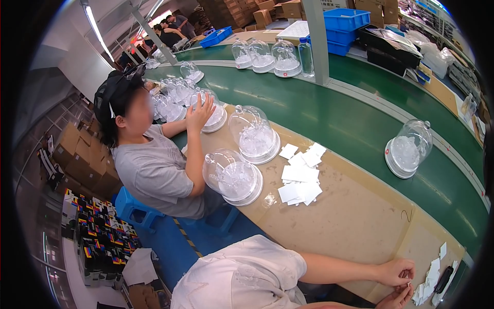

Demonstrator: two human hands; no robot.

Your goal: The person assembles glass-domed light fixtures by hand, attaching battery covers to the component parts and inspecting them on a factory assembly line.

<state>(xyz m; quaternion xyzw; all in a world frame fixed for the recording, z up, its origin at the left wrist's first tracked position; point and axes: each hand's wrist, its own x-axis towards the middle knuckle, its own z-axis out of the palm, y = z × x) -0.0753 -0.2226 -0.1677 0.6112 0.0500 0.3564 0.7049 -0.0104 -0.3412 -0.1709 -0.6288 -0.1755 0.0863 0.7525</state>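
At the table's right end, the left hand pinches a tiny pale piece; the right hand curls beside it, its grip I cannot tell. White cards lie just rightward, nearer the right hand, strung lengthwise beside a black tool

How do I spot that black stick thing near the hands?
Find the long tan table beside the green belt, then its lower right end, by the hands. Just right of the white cards there lies the black stick, long and dark among pale neighbours.
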